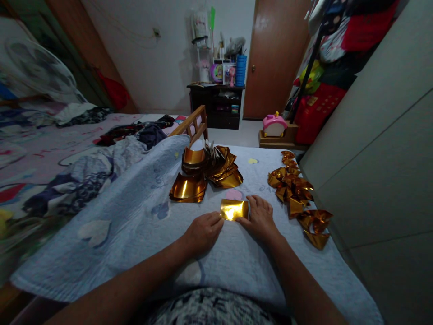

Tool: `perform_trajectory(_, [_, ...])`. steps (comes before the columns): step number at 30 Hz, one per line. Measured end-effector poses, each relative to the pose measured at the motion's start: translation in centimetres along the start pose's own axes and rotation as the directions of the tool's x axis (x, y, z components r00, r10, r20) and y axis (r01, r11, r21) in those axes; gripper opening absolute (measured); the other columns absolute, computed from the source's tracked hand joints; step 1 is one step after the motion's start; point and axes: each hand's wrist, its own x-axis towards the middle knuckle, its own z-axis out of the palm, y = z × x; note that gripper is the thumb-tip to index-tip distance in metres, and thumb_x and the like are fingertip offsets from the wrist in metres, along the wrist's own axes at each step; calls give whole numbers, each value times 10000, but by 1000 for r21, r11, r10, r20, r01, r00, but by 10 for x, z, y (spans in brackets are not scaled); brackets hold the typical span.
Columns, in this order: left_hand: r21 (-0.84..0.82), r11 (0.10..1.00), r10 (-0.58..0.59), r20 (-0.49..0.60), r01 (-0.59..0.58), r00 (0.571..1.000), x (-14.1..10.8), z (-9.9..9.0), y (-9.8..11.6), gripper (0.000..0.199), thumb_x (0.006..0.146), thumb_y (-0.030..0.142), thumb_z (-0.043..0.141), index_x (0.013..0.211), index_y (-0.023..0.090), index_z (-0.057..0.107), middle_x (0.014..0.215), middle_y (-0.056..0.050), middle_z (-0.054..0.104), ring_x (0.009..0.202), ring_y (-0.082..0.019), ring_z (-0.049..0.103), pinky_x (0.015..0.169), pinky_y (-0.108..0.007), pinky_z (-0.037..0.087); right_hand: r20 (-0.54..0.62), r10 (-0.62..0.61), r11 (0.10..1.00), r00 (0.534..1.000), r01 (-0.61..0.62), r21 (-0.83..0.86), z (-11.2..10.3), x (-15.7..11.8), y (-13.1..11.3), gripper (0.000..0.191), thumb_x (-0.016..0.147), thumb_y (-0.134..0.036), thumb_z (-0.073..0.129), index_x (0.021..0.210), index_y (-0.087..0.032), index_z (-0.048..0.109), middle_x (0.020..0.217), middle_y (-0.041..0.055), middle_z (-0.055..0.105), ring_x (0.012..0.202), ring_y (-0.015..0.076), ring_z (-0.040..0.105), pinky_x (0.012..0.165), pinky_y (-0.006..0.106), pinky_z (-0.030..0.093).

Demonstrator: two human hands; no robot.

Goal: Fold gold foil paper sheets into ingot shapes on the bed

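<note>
Gold foil sheet [234, 210] lies flat at centre, between the two hands, just short of a pink printed patch. Beyond it and to the left: fanned stacks of amber foil sheets [188, 187], apart from the sheet. To the right, well apart: a string of folded foil pieces [293, 189] along the edge, the nearest lying beside the right forearm. Bare cloth separates sheet and both groups.

Left hand [203, 231]: fingers curled and narrow, thumb and fingertips closed on the sheet's left edge. Right hand [260, 217]: part-open, thumb at the lower right corner, fingers spread near the right edge; any grip under the foil cannot be told.

Surface: pale blue quilted cloth [135, 234] with heart prints. Further out: wooden rail [194, 124], pink toy [274, 125], dark cabinet [221, 108], brown door [275, 58]; white fan [40, 67] at far left.
</note>
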Motion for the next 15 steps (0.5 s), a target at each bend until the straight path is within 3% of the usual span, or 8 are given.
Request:
perform_trajectory(5, [-9,999,-32,19,32,999,-1,-3,2,229,970,159,436,1064,189,642,1026,-90,685,986,-204,661,879,-353,588,53,45,999,998,-45,-5,1,3,21,836,721,-516,768,1433,-216,449,1498,189,437,1380,386,386,1096,546,287])
perform_trajectory(10, [-28,999,-45,14,45,999,-2,-4,3,253,960,157,432,1101,192,640,1076,-103,673,1013,-206,658,895,-368,585,156,46,998,987,-53,36,-2,6,38,864,709,-464,759,1460,-204,420,1551,188,381,1432,361,338,1131,524,287])
perform_trajectory(15, [-52,997,-57,13,58,998,-6,-1,2,274,958,152,449,1155,206,631,1113,-110,663,1045,-219,636,912,-387,563,103,-25,994,994,15,104,-8,4,41,809,717,-372,665,1466,-219,403,1517,168,404,1400,348,354,1116,509,300])
